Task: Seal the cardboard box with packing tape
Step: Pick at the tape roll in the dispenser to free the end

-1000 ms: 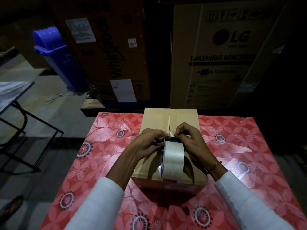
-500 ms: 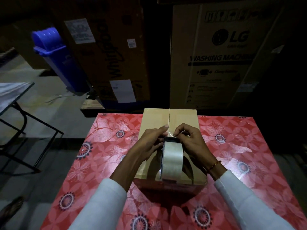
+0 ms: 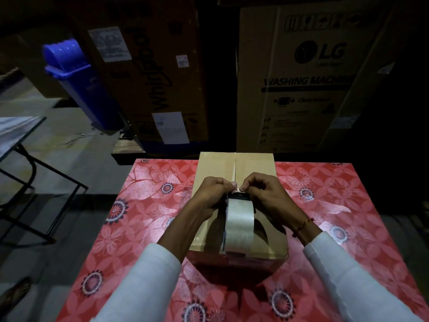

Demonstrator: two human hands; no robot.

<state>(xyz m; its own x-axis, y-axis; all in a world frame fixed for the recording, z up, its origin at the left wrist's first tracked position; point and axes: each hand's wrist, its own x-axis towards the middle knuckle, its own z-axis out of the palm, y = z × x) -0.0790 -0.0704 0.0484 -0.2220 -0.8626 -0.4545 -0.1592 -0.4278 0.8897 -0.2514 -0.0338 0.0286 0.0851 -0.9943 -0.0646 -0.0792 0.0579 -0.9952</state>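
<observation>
A small cardboard box point(image 3: 216, 168) sits on the red flowered table point(image 3: 144, 228), its two top flaps closed with a seam running away from me. A roll of clear packing tape point(image 3: 239, 223) stands on edge on the box's near half. My left hand point(image 3: 212, 194) and my right hand point(image 3: 267, 196) meet above the roll's top. Both pinch a small crinkled bit of the tape's loose end point(image 3: 237, 188) between thumb and fingers. The left hand also rests against the roll's left side.
Two tall appliance cartons point(image 3: 308, 73) stand behind the table, with a blue bin point(image 3: 79, 82) leaning at the left. A black-framed folding table point(image 3: 21, 145) stands on the floor at the far left. A sandalled foot point(image 3: 16, 291) shows at the bottom left.
Both hands have drawn closer together over the top of the roll, and the fingertips now pinch the tape end. The roll and box stay in place.
</observation>
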